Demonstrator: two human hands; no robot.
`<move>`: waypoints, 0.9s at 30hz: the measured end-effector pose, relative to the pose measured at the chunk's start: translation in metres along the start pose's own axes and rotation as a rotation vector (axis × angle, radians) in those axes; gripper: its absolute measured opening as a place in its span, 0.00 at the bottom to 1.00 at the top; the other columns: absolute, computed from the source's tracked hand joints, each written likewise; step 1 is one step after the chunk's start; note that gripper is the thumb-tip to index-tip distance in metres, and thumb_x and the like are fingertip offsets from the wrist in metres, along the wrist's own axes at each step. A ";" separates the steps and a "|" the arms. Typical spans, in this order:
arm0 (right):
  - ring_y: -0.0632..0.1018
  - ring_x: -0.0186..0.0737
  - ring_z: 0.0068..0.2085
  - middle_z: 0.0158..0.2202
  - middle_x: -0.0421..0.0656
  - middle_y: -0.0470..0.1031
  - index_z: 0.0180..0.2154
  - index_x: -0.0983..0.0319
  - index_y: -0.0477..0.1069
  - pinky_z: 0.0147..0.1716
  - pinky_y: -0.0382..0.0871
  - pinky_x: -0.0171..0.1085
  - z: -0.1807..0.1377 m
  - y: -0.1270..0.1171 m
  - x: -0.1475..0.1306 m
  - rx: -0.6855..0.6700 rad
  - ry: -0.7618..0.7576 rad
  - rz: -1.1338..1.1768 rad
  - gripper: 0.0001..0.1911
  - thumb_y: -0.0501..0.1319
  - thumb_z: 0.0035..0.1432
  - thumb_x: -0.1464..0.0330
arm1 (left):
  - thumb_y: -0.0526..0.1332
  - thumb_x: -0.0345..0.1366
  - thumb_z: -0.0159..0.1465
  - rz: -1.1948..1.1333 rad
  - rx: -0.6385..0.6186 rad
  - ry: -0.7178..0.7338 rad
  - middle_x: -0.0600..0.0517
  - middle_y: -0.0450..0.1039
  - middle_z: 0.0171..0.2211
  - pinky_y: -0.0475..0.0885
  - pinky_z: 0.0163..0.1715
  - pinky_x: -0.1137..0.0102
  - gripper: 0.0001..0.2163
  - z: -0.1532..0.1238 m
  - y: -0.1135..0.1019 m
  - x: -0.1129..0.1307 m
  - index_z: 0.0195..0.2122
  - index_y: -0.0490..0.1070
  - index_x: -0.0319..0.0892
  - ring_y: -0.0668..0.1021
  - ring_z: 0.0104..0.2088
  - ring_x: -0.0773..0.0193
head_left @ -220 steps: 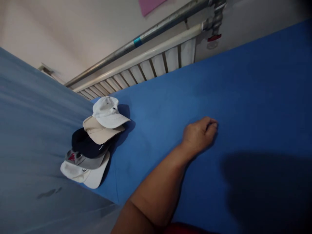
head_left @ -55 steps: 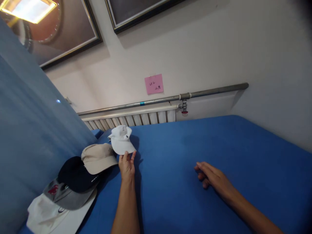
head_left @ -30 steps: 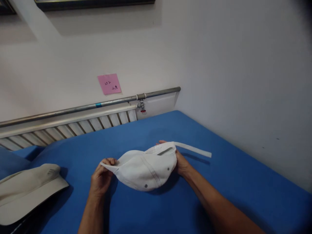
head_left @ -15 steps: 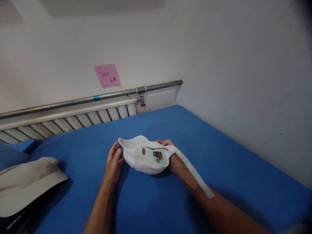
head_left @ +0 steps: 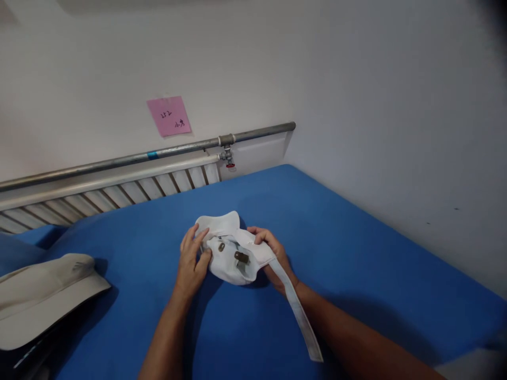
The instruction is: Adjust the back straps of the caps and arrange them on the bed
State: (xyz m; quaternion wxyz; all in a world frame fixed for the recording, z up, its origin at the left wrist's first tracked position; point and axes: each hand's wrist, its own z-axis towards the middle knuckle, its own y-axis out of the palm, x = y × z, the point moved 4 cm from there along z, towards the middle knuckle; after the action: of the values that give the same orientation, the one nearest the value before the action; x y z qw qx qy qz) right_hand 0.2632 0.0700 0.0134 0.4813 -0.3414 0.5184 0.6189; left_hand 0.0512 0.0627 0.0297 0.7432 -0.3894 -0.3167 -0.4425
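A white cap (head_left: pixel 228 266) is held just over the blue sheet, its brim (head_left: pixel 222 222) pointing away from me. Its inside partly shows, with a brass buckle (head_left: pixel 241 257) and a small metal eyelet (head_left: pixel 221 246). From the opening a long white strap (head_left: pixel 295 303) hangs toward me across my right forearm. My left hand (head_left: pixel 193 261) grips the cap's left side, thumb on the crown and fingers at the brim. My right hand (head_left: pixel 273 253) is closed around the right edge near the strap's base, thumb on top; some of its fingers are hidden underneath.
A beige cap (head_left: pixel 43 295) lies at the left on a dark object. The blue-covered bed (head_left: pixel 356 248) meets the wall at the right. Behind it are a white radiator (head_left: pixel 130 194), a metal pipe (head_left: pixel 178 149) with a red-handled valve (head_left: pixel 229 164), and a pink note (head_left: pixel 169 116).
The white cap has turned and shifted slightly left, its strap now hanging lower. My left hand has moved from beside it onto its side, and my right thumb has come over its edge.
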 end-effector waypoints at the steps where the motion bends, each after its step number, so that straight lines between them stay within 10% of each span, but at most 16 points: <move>1: 0.72 0.45 0.47 0.45 0.40 0.72 0.24 0.58 0.67 0.50 0.63 0.41 -0.002 0.002 -0.001 -0.017 -0.013 -0.021 0.09 0.67 0.44 0.68 | 0.65 0.34 0.55 0.021 -0.015 0.042 0.48 0.68 0.58 0.46 0.64 0.53 0.17 -0.001 0.000 0.004 0.48 0.76 0.49 0.61 0.63 0.48; 12: 0.72 0.45 0.49 0.47 0.45 0.71 0.27 0.60 0.63 0.49 0.64 0.43 -0.001 0.000 -0.010 -0.164 -0.234 -0.410 0.08 0.63 0.49 0.69 | 0.66 0.38 0.54 0.169 -0.484 -0.060 0.51 0.75 0.31 0.60 0.52 0.57 0.05 -0.009 -0.002 0.033 0.32 0.78 0.46 0.74 0.40 0.55; 21: 0.70 0.48 0.55 0.53 0.48 0.70 0.44 0.58 0.68 0.54 0.60 0.52 -0.035 0.022 -0.059 -0.471 -0.932 -0.649 0.15 0.59 0.53 0.73 | 0.67 0.39 0.57 -0.371 -0.278 -0.308 0.55 0.75 0.33 0.64 0.41 0.74 0.04 -0.008 -0.028 0.001 0.31 0.78 0.45 0.72 0.38 0.66; 27: 0.75 0.42 0.40 0.39 0.48 0.76 0.42 0.62 0.69 0.42 0.67 0.44 -0.047 0.033 -0.067 -0.726 -0.956 -0.553 0.08 0.58 0.60 0.68 | 0.70 0.41 0.53 -0.448 -0.214 -0.443 0.55 0.75 0.27 0.64 0.32 0.77 0.08 -0.009 -0.028 -0.007 0.30 0.79 0.42 0.71 0.29 0.70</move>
State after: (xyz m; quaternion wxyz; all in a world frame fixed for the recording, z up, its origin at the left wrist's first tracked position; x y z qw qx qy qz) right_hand 0.2487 0.0082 0.0744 0.6540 -0.2901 -0.1009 0.6913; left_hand 0.0244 0.0492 0.0282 0.4953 -0.4729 -0.5000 -0.5302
